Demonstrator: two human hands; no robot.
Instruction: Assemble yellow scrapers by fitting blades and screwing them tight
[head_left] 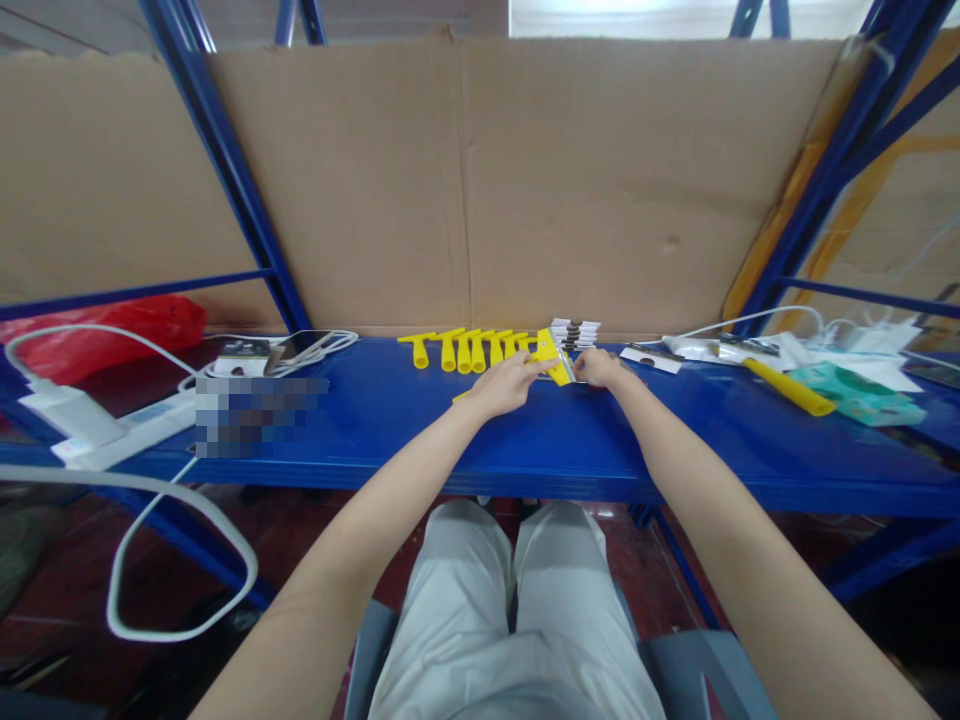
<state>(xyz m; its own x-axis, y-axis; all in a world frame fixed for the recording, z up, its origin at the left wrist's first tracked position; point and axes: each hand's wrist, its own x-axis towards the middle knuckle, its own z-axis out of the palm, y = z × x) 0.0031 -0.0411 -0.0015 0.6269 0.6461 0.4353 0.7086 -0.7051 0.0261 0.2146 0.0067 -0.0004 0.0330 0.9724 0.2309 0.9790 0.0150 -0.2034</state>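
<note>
My left hand is closed round the handle of a yellow scraper, whose wide head points to the right. A silvery strip runs along the edge of that head. My right hand is at this edge with its fingers pinched together; what lies between them is too small to make out. Just behind the right hand is a stack of white packets with dark marks. Left of the held scraper, several yellow scrapers lie in a row, handle ends facing me.
On the blue bench, a white packet, a yellow tube and a green box lie to the right. A power strip, cables and a red bag occupy the left. Cardboard stands behind.
</note>
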